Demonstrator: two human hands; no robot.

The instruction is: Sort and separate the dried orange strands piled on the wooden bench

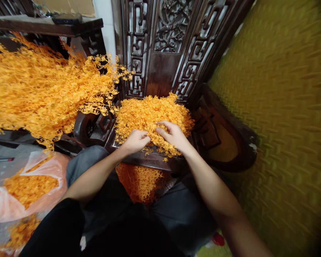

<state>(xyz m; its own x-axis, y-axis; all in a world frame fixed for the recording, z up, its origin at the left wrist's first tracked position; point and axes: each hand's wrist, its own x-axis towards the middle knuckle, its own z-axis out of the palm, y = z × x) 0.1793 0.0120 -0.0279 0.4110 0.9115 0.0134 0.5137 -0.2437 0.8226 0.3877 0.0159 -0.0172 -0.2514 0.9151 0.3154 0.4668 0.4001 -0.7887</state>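
A heap of orange plastic flower sprigs point(139, 110) covers the seat of a dark carved wooden chair point(163, 162). At the heap's front edge, my left hand point(136, 140) is closed, thumb and fingers pinched on a sprig whose held part is mostly hidden. My right hand point(175, 135) lies just to the right, its fingers curved around sprigs at the front of the heap. Only a small gap separates the two hands. A few loose orange bits lie by the seat's front edge.
A large bundle of orange sprigs point(42, 89) rests at the left. Below it stands a pale plastic bag point(60, 167) with orange pieces. More orange pieces point(146, 182) sit in a container between my knees. A yellow-green textured surface point(278, 107) runs along the right.
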